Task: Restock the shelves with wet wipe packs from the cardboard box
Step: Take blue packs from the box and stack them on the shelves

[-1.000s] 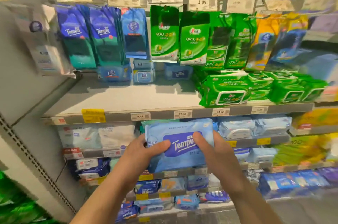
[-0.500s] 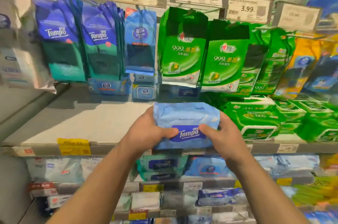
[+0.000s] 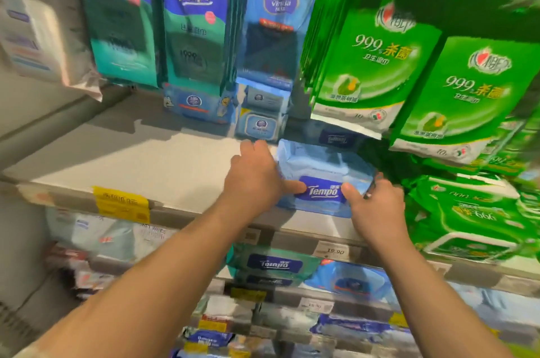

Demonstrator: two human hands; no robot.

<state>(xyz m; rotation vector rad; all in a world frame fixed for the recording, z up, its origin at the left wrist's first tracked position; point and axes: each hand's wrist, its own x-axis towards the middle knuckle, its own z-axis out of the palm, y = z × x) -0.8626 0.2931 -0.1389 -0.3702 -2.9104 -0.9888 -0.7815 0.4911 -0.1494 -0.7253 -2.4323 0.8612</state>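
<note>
Light blue Tempo wet wipe pack [image 3: 321, 179] lies flat on the grey shelf [image 3: 146, 158], label up, just right of frame centre. Both hands on it. Left hand [image 3: 254, 179] at the pack's 9 o'clock side: thumb laid on the dark blue label, fingers curled along the left edge. Right hand [image 3: 372, 205] at the pack's 4 o'clock corner: thumb on the label's right end, fingers wrapped round the right edge. Each grip narrow, closed on the pack.

At the pack's 12 o'clock, further back on the shelf, small blue Vinda packs [image 3: 260, 123] stacked. At its 3 o'clock, stacked green packs [image 3: 467, 220], just beside the right hand. Hanging above: blue-green Tempo pouches [image 3: 193, 24] at 11 o'clock, green 999 pouches [image 3: 371, 65] at 1 o'clock. Yellow tag [image 3: 121, 204] on the shelf's front edge at 8 o'clock; price tag [image 3: 334, 251] reading 19.90 at 6 o'clock. Lower shelves hold more blue packs, blurred.
</note>
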